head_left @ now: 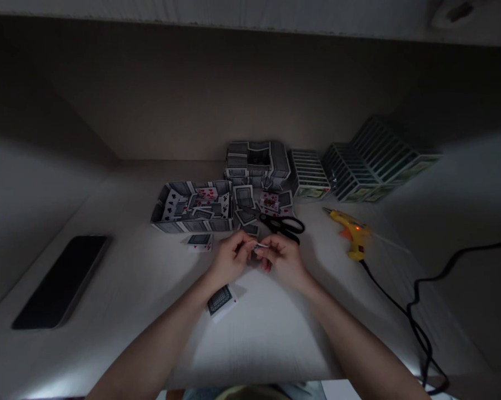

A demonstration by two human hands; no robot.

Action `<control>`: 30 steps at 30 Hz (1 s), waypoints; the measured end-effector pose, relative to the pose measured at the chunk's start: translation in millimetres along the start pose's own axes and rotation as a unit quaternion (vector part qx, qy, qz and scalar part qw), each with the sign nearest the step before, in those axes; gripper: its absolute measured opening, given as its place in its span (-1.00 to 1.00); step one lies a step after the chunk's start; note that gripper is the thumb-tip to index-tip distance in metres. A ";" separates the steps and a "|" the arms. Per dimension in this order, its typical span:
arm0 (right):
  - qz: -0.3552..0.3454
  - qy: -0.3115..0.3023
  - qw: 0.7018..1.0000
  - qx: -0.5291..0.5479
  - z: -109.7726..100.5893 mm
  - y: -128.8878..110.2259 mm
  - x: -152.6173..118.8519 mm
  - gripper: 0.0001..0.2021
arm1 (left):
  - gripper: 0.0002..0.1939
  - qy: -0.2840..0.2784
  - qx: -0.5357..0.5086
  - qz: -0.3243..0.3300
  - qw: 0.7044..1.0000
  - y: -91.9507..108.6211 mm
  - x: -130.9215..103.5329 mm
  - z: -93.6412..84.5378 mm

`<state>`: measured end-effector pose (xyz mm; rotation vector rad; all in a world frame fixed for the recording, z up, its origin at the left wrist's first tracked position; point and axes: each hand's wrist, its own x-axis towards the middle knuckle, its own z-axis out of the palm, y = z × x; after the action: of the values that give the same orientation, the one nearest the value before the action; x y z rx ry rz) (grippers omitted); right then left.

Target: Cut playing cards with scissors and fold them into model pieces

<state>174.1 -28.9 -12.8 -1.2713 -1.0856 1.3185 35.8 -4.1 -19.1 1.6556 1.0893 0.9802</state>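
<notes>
Pinching a small card piece (260, 245) between both hands, presumably for steadiness. Left hand (229, 260) and right hand (287, 260): each grip narrow, fingertips on the piece, over the desk (142, 294). Scissors (274, 222) just beyond; glue gun (353, 230) rightward, likely for easy reach.

A pale work surface (150, 339) with faint streaks sits inside a boxed-in recess, its back wall (171, 100) plain and shadowed. Side walls rise at left (29, 183) and right (462, 200), and a light-coloured ledge (234, 16) crosses the top. The light is dim, with brighter patches along the near edge.
</notes>
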 end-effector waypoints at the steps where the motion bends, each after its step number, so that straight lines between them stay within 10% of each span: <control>1: 0.009 -0.005 1.000 0.002 0.0 0.2 -0.3 -0.85 | -0.79 -0.002 0.001 0.001 1.000 0.3 0.0 -0.5; 19: 0.040 -0.045 0.997 -0.050 2.3 9.1 2.2 -0.78 | -0.74 0.063 -0.126 -0.108 0.984 2.3 11.1 -3.3; 30: 0.053 -0.096 0.994 -0.025 -1.6 0.8 2.2 -0.65 | -0.70 -0.007 -0.115 -0.112 0.987 1.7 12.2 -5.2</control>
<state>175.7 -26.9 -14.0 -1.2719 -1.2046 1.5274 35.1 8.3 -14.5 1.3203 1.0827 0.9091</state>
